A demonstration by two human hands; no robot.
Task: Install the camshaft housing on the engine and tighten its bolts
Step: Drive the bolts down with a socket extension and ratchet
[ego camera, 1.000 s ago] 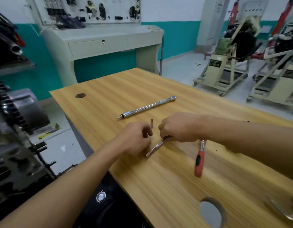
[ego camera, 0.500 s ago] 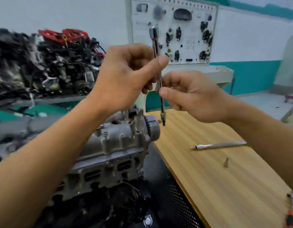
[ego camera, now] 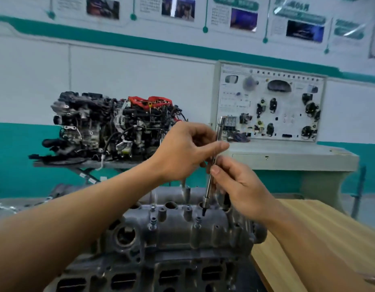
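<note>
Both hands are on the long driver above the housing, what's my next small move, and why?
Probably ease the driver down and slightly left, seating its dark tip on the bolt below it on the camshaft housing. The left hand and right hand grip the shaft nearly upright, and the tip hangs short of that bolt.

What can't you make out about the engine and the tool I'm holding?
Head view:
Tip of the extension bar: too small and dark to tell whether it touches the bolt.
Far right corner of the camshaft housing: hidden behind the right hand.
Wall posters: text blurred.
Wooden table: cut off by the right edge.
</note>
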